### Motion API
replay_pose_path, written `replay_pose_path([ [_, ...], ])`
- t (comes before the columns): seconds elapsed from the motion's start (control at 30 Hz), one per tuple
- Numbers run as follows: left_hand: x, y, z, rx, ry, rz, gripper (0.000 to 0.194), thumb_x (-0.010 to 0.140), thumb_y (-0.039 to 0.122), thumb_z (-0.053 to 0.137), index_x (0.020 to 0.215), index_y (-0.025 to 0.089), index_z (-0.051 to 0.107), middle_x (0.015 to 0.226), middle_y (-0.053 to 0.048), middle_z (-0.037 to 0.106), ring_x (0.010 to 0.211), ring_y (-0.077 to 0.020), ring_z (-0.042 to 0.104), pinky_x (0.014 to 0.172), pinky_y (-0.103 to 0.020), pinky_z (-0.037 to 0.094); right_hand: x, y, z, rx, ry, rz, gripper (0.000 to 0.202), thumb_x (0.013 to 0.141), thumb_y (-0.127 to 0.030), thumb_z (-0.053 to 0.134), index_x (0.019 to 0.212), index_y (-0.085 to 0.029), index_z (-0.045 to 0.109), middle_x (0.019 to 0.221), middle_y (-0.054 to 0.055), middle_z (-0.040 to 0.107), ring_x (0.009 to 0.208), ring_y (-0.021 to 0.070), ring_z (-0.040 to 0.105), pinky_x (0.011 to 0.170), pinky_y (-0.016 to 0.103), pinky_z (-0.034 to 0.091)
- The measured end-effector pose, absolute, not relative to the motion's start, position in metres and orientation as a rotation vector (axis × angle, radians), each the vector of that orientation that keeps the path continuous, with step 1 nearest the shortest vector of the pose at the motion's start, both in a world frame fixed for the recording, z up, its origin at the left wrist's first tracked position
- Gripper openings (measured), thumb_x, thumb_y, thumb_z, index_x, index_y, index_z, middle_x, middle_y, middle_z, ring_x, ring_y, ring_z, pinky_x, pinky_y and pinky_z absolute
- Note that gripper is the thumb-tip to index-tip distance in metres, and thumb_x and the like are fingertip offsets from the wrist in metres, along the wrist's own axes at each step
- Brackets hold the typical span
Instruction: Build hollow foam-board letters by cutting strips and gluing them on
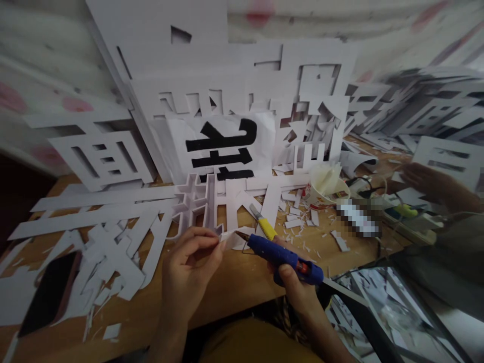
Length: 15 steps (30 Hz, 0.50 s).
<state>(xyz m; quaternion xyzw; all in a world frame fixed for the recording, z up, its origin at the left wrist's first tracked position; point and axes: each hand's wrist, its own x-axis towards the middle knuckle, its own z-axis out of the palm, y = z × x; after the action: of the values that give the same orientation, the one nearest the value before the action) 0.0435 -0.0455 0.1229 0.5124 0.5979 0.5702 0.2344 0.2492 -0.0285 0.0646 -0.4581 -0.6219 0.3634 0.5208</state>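
A blue hot glue gun (pixel 280 256) is gripped in my right hand (pixel 297 290), its metal tip pointing left, with a glue stick out of its back end. Between thumb and fingers, my left hand (pixel 192 269) pinches a small white strip (pixel 230 235), close to the glue gun's tip; I cannot tell whether the two touch. Just beyond my left hand stands a white raised character form (pixel 194 201) with thin upright walls. A yellow utility knife (pixel 266 227) lies behind the glue gun, blade toward the back left.
Cut white board pieces (pixel 113 247) and a phone (pixel 51 292) lie at left. Behind stand a printed character sheet (pixel 227 146) and cut-out boards. A paper cup (pixel 325 189) sits right of centre, near a power strip (pixel 408 217). Another person's hand (pixel 434 184) is at far right.
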Motion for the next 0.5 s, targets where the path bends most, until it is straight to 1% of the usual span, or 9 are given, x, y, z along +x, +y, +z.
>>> replay_pose_path([
  [0.1, 0.042, -0.046, 0.120, 1.418, 1.641, 1.553, 0.009, 0.079, 0.021, 0.073, 0.071, 0.024, 0.072, 0.085, 0.002, 0.066, 0.078, -0.0099, 0.065, 0.065, -0.016, 0.057, 0.249, -0.027, 0.069, -1.096, -1.510, 0.866, 0.043, 0.090, -0.065, 0.054, 0.096, -0.025, 0.069, 0.070, 0.003, 0.060, 0.064, 0.0224, 0.058, 0.062, 0.037, 0.050],
  [0.27, 0.041, -0.042, 0.112, 1.421, 1.655, 1.582, 0.009, 0.079, 0.022, 0.074, 0.071, 0.026, 0.071, 0.086, 0.003, 0.067, 0.078, -0.0100, 0.065, 0.064, -0.016, 0.056, 0.246, -0.025, 0.082, -1.090, -1.584, 0.866, 0.044, 0.091, -0.067, 0.050, 0.084, -0.026, 0.066, 0.063, 0.000, 0.058, 0.067, 0.0222, 0.060, 0.064, 0.035, 0.050],
  [0.4, 0.040, -0.039, 0.105, 1.426, 1.692, 1.528, 0.010, 0.077, 0.028, 0.075, 0.069, 0.025, 0.070, 0.085, 0.002, 0.067, 0.075, -0.0110, 0.065, 0.062, -0.017, 0.056, 0.246, -0.026, 0.088, -1.153, -1.597, 0.864, 0.046, 0.090, -0.067, 0.049, 0.073, -0.026, 0.061, 0.063, -0.001, 0.055, 0.060, 0.0193, 0.055, 0.059, 0.032, 0.046],
  [0.5, 0.039, -0.038, 0.101, 1.415, 1.748, 1.485, 0.015, 0.075, 0.035, 0.077, 0.067, 0.024, 0.070, 0.086, 0.001, 0.069, 0.077, -0.0136, 0.066, 0.063, -0.019, 0.057, 0.247, -0.027, 0.091, -1.175, -1.590, 0.858, 0.046, 0.088, -0.067, 0.051, 0.070, -0.026, 0.060, 0.063, -0.001, 0.055, 0.058, 0.0192, 0.054, 0.056, 0.032, 0.046],
])
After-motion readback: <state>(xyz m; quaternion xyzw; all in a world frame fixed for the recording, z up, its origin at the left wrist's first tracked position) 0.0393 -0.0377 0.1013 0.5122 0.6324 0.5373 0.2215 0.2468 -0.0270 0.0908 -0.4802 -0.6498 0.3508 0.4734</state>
